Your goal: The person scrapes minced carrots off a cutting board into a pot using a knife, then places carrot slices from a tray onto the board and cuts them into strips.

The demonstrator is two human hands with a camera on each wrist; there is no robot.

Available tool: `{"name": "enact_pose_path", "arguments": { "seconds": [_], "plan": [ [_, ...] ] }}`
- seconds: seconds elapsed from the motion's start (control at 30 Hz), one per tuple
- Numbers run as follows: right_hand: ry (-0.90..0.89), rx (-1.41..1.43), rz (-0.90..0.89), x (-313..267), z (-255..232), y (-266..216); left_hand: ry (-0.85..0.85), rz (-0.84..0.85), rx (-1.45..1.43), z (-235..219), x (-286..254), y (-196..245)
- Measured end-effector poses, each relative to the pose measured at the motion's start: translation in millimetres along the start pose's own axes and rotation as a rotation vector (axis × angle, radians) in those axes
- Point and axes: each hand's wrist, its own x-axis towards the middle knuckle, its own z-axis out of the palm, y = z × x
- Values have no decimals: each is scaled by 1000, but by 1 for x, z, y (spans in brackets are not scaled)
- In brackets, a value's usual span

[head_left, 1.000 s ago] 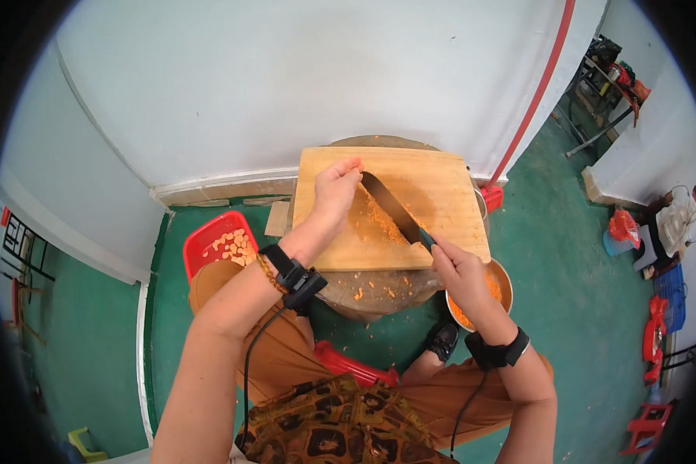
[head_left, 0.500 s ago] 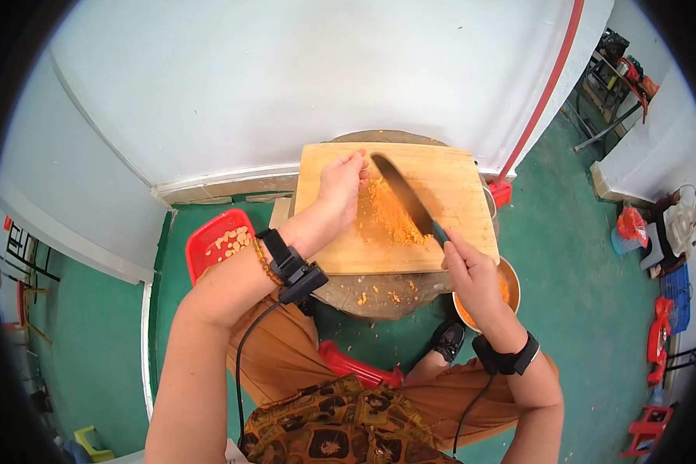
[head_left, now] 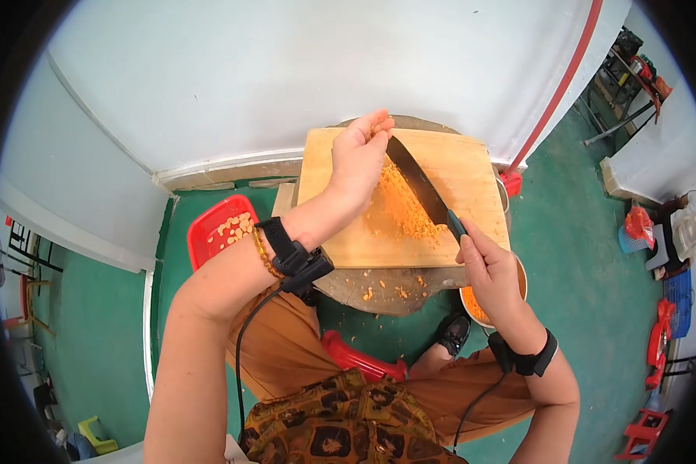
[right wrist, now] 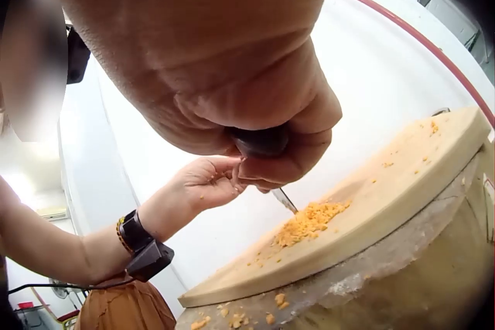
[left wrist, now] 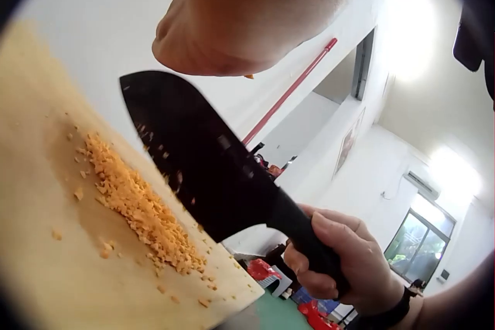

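A broad dark knife [head_left: 417, 182] with a dark green handle hangs tilted over the wooden cutting board [head_left: 472, 174]. My right hand [head_left: 491, 271] grips its handle, fingers wrapped round it in the left wrist view. Small orange bits cling to the blade [left wrist: 193, 152]. Close by the blade's tip is my left hand [head_left: 359, 155], its fingers loosely bent and specked with orange; in the left wrist view it sits above the blade, apart from it. Under the knife lies a heap of finely chopped orange food [head_left: 400, 205], with loose crumbs around it [left wrist: 107, 249].
The board lies on a round block [head_left: 348, 292] dotted with scraps, close to a white wall [head_left: 232, 85]. A red basket [head_left: 196, 232] of orange slices stands left. To the right, partly behind my right hand, is a bowl [head_left: 524, 282] of orange bits. A red stool [head_left: 344, 357] is below.
Both hands have come up off the board, and the knife has moved slightly right. The left hand has shifted up and away from the wearer, and more of the chopped heap shows.
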Motion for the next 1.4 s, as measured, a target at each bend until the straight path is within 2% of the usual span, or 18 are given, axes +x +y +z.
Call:
{"name": "enact_pose_path", "arguments": {
  "seconds": [0.17,0.23,0.33,0.43,0.53,0.67,0.73,0.83,0.93,0.97,1.1,1.17,1.27,1.4],
  "plan": [
    [-50,-45,-7,2,0,13,-68,43,126,-5,6,0],
    [-23,17,-7,1,-1,10,-96,59,193,-8,5,2],
    [-42,19,15,0,-2,14,-146,146,321,-11,7,1],
    [-19,36,10,-2,-3,17,-253,137,488,-13,-1,13],
    [3,74,-9,-5,-4,12,-308,132,443,-18,-3,1],
    [-71,-3,51,-1,-4,12,-383,390,679,-26,-6,-2],
    [-23,39,43,-3,-1,18,-390,491,744,-26,-9,0],
    [-25,65,71,-7,0,9,-417,174,773,-30,-6,15],
    [-42,20,45,-7,1,11,-313,62,483,-36,-1,9],
    [-50,15,55,-7,1,11,-309,76,405,-41,4,1],
    [-15,12,12,-10,2,0,-255,71,514,-43,1,3],
    [-65,27,29,-10,2,2,-228,94,580,-44,3,6],
    [-83,22,24,-9,3,7,-239,-51,402,-43,2,10],
    [-26,12,-19,-11,3,-4,-162,-1,268,-42,1,4]
  ]
}}
